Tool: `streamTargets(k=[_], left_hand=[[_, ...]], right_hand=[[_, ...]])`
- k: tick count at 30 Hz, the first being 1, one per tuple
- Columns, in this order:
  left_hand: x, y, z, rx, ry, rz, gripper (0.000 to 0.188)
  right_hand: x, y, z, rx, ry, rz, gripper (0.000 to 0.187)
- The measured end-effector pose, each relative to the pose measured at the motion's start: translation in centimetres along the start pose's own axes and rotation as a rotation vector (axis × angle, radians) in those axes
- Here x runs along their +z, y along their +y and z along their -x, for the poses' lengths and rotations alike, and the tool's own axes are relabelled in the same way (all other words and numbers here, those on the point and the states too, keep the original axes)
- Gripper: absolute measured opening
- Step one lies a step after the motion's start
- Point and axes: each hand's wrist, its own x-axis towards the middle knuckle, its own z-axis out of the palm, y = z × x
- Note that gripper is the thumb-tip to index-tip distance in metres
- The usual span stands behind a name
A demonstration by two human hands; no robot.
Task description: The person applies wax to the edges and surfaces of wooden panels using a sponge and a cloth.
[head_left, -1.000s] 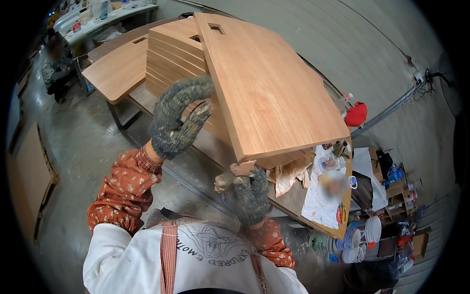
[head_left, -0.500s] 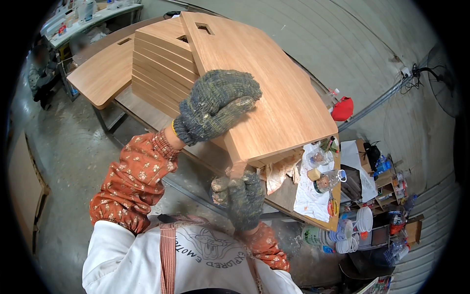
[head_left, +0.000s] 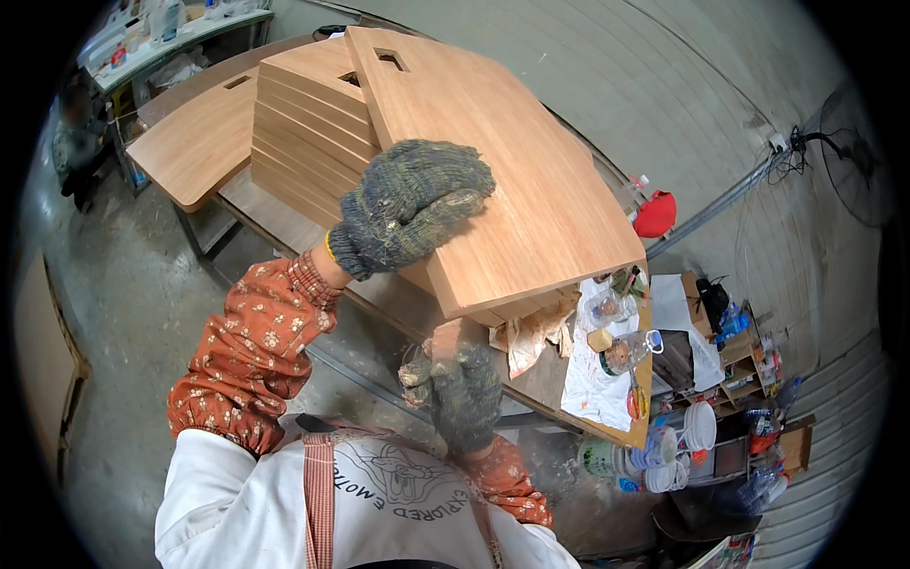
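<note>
My left hand (head_left: 412, 204), in a dark grey knit work glove, lies curled over the near left edge of the top wooden panel (head_left: 531, 180). This panel is pale brown, with a rectangular cutout near its far end, and sits turned askew on other boards. Below its near corner, my right hand (head_left: 467, 394), gloved the same way, is closed round a flat reddish-tan piece of sandpaper (head_left: 451, 339). The sandpaper is slightly apart from the panel's edge. Part of the right hand's grip is blurred.
A stack of similar panels (head_left: 303, 133) stands left of the top panel, and another panel (head_left: 194, 142) lies farther left. On the workbench's right end are white paper (head_left: 592, 384), a plastic jar (head_left: 627, 353) and a stained cloth (head_left: 531, 341). Buckets (head_left: 700, 427) stand beyond. Someone sits far left.
My right hand has drawn the sandpaper down and slightly left, away from the panel's near corner. My left hand stays on the panel edge; the whole view has shifted slightly.
</note>
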Motion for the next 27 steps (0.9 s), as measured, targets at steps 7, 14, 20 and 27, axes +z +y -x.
streamTargets(k=[7, 14, 20, 27], left_hand=[[0.0, -0.2, 0.3, 0.067, 0.017, -0.074, 0.036], [0.4, -0.2, 0.4, 0.087, 0.014, -0.143, 0.029], [-0.3, 0.0, 0.1, -0.139, -0.026, 0.123, 0.025], [-0.3, 0.2, -0.2, -0.163, -0.039, 0.121, 0.025]], right_hand=[[0.3, -0.2, -0.4, 0.015, -0.02, -0.043, 0.021], [0.2, 1.8, 0.5, 0.138, -0.019, -0.215, 0.022], [-0.6, 0.9, -0.1, 0.02, -0.052, 0.134, 0.02], [0.3, 0.0, -1.3, 0.365, 0.038, -0.561, 0.025]])
